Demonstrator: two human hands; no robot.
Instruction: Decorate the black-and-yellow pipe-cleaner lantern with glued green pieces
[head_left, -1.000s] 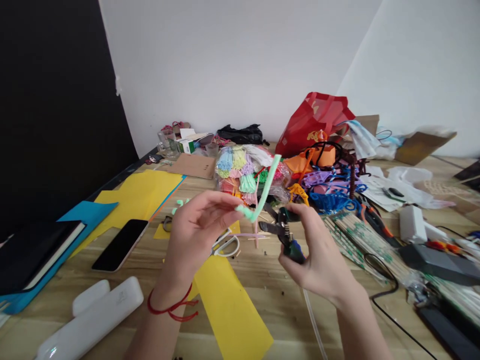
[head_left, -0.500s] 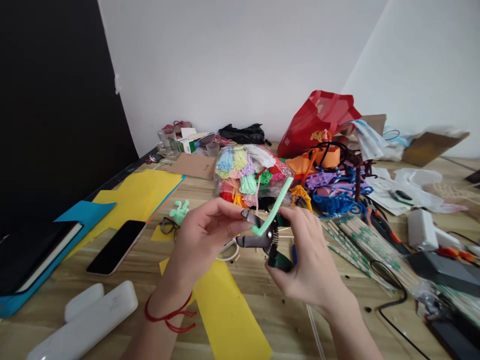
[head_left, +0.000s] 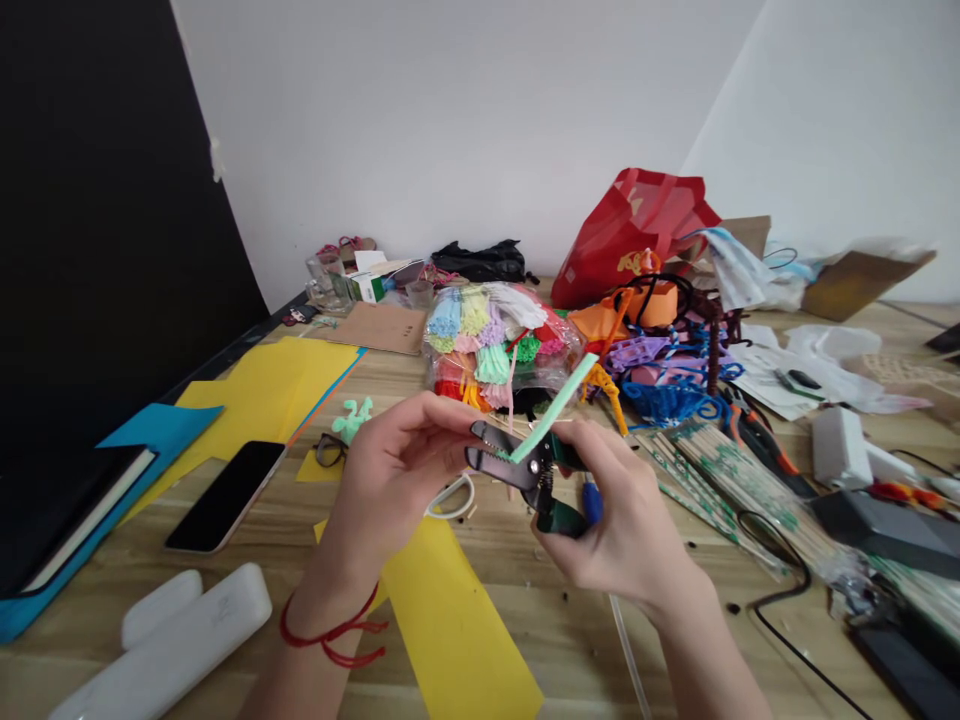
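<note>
My right hand (head_left: 619,500) is wrapped round the dark green handles of a pair of wire strippers (head_left: 534,468). Their black jaws point left, toward my left fingers, and stand slightly apart. Between the jaws runs a mint-green pipe cleaner (head_left: 556,405), its free end slanting up to the right. My left hand (head_left: 397,470) has thumb and fingers pinched at the jaw tips, where the pipe cleaner's other end goes out of sight behind them. Left of that wrist lies a small twisted mint-green pipe-cleaner piece (head_left: 352,420) on the table.
A clear bag of coloured pipe cleaners (head_left: 491,345) lies behind my hands. Yellow paper (head_left: 457,620) lies below them, a phone (head_left: 229,497) to the left. Rightward are bundled sticks (head_left: 739,470), pliers (head_left: 761,440) and a black cable (head_left: 795,640); a red bag (head_left: 637,235) stands behind.
The wire strippers' jaws have come closer together around the pipe cleaner. Its free end leans a little further right. The view has shifted slightly.
</note>
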